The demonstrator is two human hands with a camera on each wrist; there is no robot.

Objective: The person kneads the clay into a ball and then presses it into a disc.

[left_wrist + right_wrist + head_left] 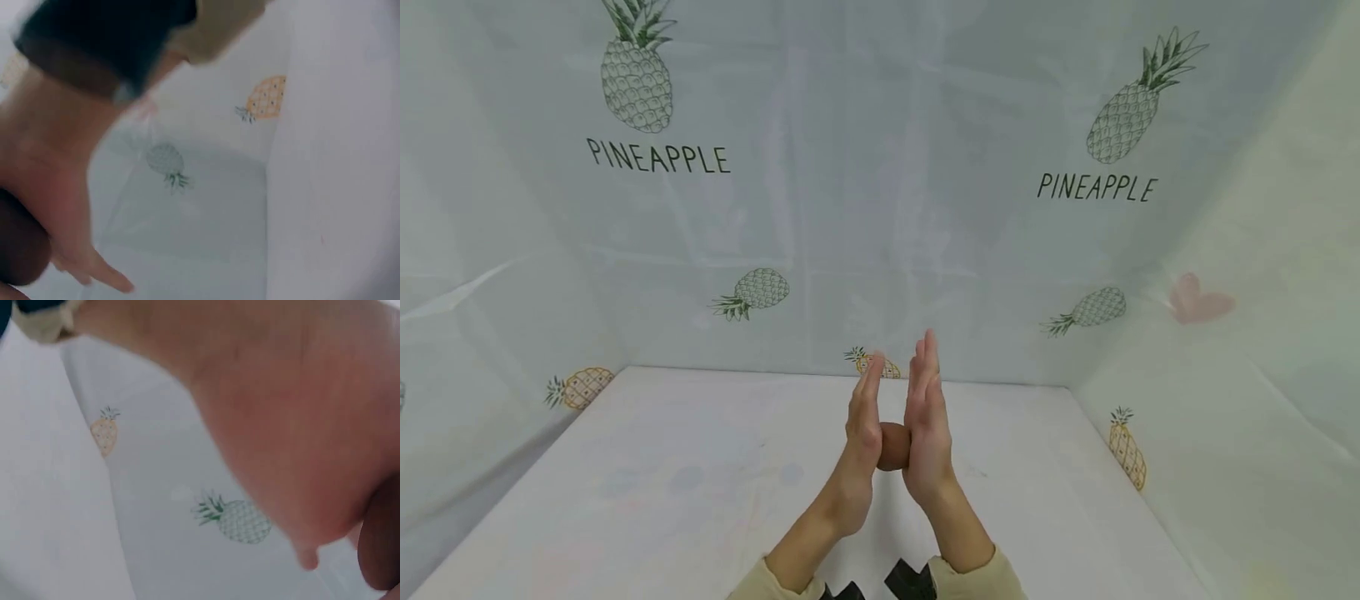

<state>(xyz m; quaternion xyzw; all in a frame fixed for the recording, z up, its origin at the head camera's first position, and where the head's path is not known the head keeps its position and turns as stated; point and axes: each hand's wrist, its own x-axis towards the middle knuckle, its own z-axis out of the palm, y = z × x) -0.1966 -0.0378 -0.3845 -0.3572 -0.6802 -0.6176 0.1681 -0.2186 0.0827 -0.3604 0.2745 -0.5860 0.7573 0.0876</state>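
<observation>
A smooth brown lump [893, 447], which looks like modelling clay, is held between two facing palms above the white table. My left hand [859, 446] presses it from the left, and my right hand [928, 433] from the right. The fingers of both hands point up and forward, straight and close together. Rounded in outline, the lump sits near the heels of the palms. In the left wrist view the brown lump [22, 240] shows dark at the left edge, partly cut off. The right wrist view catches the lump [382, 534] at its right edge beside a palm.
The white table [700, 467] spreads under and around the hands, with faint stains on its left part. Pale sheeting [865, 208] printed with pineapples hangs behind it and along both sides. Beige sleeves [977, 575] and dark wrist straps [913, 579] appear at the bottom.
</observation>
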